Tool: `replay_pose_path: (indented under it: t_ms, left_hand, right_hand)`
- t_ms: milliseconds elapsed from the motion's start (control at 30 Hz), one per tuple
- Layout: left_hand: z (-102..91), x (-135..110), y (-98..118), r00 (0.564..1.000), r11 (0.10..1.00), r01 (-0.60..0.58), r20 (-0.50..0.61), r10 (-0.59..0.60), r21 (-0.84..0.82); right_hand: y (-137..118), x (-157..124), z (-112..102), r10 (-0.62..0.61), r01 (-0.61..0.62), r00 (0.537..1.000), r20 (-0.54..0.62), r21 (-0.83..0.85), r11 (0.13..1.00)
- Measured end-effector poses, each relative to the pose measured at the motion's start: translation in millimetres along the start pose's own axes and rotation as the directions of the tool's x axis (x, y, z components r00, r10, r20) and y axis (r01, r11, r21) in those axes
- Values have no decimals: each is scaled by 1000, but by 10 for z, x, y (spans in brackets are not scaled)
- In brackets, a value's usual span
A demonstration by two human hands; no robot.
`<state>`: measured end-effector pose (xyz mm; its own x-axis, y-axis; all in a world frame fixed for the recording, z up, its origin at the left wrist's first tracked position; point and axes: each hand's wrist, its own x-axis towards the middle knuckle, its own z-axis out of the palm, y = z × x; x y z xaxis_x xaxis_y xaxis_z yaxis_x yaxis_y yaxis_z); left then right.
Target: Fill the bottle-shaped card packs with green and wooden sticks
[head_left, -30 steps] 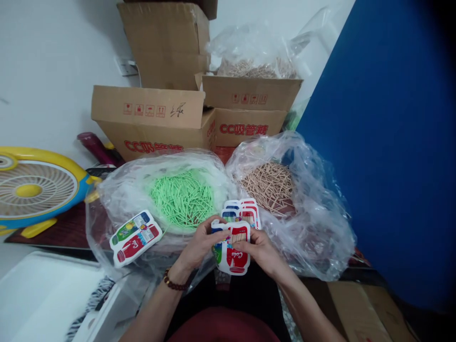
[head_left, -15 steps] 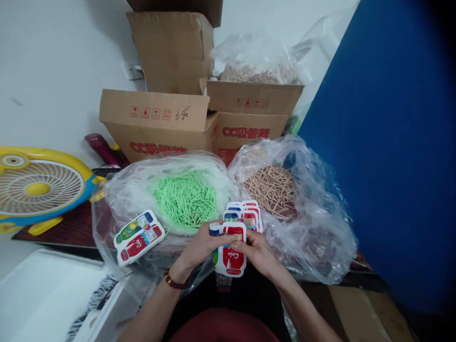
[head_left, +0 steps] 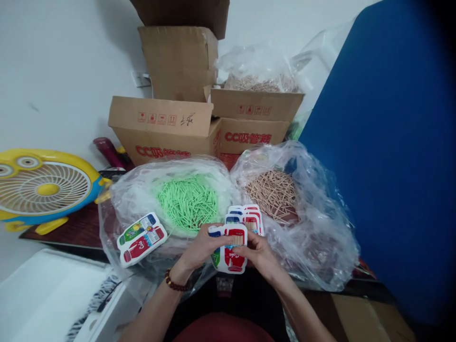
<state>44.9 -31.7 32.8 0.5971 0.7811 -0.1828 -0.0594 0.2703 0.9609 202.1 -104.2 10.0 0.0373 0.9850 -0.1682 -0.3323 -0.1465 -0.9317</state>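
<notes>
Close to my body, a bottle-shaped candy card [head_left: 235,263] with a red Cola bottle print is held between both hands. Its small window shows thin brown sticks. My left hand [head_left: 199,247] pinches the card's left side, thumb across the front. My right hand [head_left: 261,254] grips the right edge, its thumb on the front near the window. Just beyond the fingers lie several overlapping similar cards [head_left: 253,219]. Thin green candy sticks [head_left: 188,199] fill a clear plastic bag ahead on the left. Brown candy sticks [head_left: 272,192] lie in another bag on the right.
A stack of printed cards [head_left: 142,240] rests on the left bag's plastic. Cardboard boxes [head_left: 160,116] stand behind the bags, and a yellow-blue fan [head_left: 48,190] is at far left. A blue panel [head_left: 384,156] borders the right side. A white container [head_left: 46,294] sits lower left.
The view has shifted slightly, so the surroundings sit a little lower and further right. My right thumb has moved up the card, and the brown sticks in its window show more clearly.
</notes>
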Motion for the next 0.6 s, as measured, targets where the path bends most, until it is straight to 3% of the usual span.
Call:
replay_pose_path:
  t_ms: [267,467,600]
  left_hand:
    - [17,-31,37,999,1000,-16,-46,15,-20]
    - [-9,-25,-29,1000,1000,-14,-13,15,13]
    - [-19,-45,-40,999,1000,12,-44,-13,-26]
  right_hand:
    - [-60,-58,-26,82,-82,997,15,-7,997]
    - [-15,-49,-55,71,-71,997,15,-13,997]
    - [60,-27,-58,64,-66,996,-59,-37,997]
